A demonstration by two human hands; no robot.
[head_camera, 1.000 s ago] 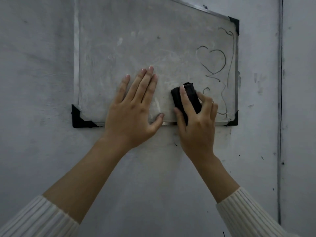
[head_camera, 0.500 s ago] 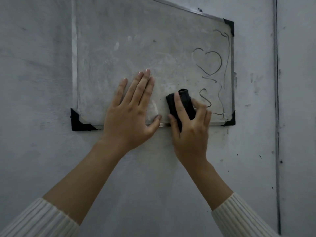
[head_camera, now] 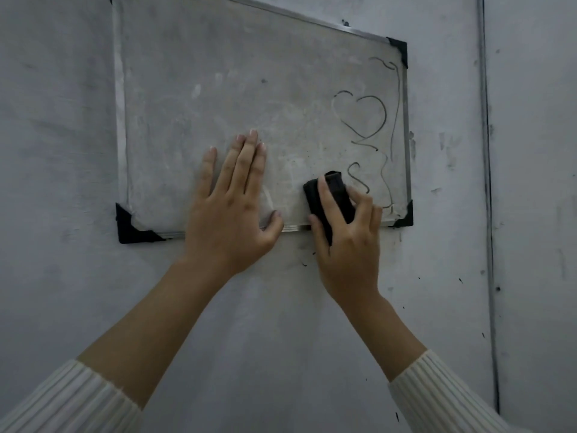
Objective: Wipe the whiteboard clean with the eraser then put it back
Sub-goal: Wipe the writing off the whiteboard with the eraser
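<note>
Smudged whiteboard [head_camera: 218, 89], black block eraser [head_camera: 335, 198]

The whiteboard [head_camera: 218, 98] is seen as a dull, smeared grey panel, matt with wiped residue, edged by a thin brushed-metal frame [head_camera: 120, 126] and capped with black plastic corner pieces [head_camera: 128, 228]. The eraser [head_camera: 335, 195] is noted as black and matt, its casing apparently plastic. The wall [head_camera: 56, 151] is rough, mottled grey; the sleeves [head_camera: 71, 401] are cream ribbed knit.
</note>
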